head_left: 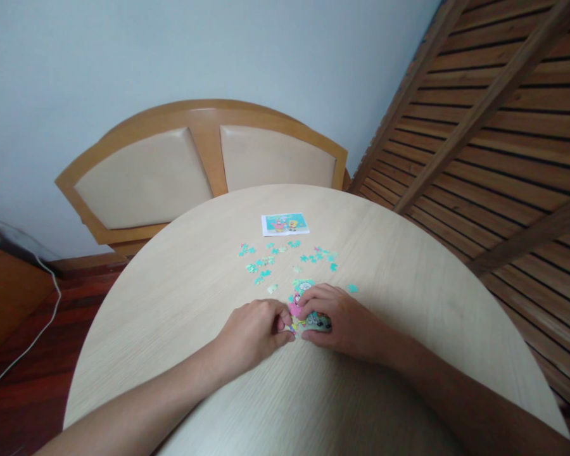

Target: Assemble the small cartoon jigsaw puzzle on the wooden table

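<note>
A partly joined jigsaw puzzle lies on the round table, showing a pink figure, turquoise parts and a dark-and-grey section. My left hand is at its left edge, thumb and fingers closed around a small puzzle piece at the lower left corner; the fingers partly hide it. From the right, my right hand arches over the joined puzzle, fingertips on its face and thumb at the lower edge, gripping it. Part of the puzzle is hidden under that hand.
Loose turquoise puzzle pieces lie in groups beyond my hands, with one piece off to the right. A picture card rests farther back on the table. Behind stands a padded wooden bench; a slatted wooden screen is at right.
</note>
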{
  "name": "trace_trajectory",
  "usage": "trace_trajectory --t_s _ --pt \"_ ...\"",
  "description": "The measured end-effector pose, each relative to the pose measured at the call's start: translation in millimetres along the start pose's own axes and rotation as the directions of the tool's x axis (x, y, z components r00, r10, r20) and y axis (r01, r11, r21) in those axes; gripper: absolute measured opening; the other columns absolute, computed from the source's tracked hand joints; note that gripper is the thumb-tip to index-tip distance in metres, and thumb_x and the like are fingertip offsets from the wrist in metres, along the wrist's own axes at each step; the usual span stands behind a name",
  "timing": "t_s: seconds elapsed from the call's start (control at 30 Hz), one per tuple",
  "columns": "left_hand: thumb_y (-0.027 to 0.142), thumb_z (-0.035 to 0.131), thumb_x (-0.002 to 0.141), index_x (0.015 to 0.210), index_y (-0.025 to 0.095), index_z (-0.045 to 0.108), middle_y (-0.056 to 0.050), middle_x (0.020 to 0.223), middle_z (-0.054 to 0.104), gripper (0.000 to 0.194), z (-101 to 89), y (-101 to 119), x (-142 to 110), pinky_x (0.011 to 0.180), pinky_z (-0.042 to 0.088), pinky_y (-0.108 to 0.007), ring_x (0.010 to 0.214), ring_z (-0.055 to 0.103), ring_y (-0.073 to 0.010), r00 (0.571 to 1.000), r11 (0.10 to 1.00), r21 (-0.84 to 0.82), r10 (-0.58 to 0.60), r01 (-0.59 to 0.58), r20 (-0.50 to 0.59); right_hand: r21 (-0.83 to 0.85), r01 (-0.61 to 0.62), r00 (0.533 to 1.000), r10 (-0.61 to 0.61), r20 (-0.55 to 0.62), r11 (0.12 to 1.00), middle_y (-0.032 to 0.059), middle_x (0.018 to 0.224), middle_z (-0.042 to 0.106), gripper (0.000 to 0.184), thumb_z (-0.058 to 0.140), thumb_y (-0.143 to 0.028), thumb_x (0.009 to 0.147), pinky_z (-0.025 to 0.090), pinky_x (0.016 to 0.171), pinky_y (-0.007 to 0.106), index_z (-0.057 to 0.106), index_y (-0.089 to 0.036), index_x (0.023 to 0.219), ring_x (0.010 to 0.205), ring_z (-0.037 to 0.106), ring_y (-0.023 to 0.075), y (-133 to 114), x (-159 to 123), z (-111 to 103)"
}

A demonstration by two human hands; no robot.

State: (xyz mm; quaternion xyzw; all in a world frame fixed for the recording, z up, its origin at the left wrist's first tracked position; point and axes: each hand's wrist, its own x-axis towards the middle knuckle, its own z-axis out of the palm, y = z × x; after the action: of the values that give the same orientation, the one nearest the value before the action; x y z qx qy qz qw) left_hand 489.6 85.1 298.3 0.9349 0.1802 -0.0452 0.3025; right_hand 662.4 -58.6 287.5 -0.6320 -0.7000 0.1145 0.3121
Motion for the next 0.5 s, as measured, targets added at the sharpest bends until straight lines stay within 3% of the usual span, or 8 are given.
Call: trace_trajectory --t_s 0.5 --pt "0.029 0.069 0.080 0.086 0.023 0.066 0.002 0.082 0.069 0.009 0.0 0.9 1.5 0.058 0.032 -0.024 0.069 0.059 -0.0146 1.000 0.999 -0.035 -0.027 0.027 -0.009 0.010 0.036 0.999 -0.036 0.020 0.999 0.0063 0.107 0.070 0.022 0.075 -0.015 0.076 0.048 0.097 0.041 0.069 -0.022 0.097 0.105 0.063 0.0231 0.8 -1.4 -3.6"
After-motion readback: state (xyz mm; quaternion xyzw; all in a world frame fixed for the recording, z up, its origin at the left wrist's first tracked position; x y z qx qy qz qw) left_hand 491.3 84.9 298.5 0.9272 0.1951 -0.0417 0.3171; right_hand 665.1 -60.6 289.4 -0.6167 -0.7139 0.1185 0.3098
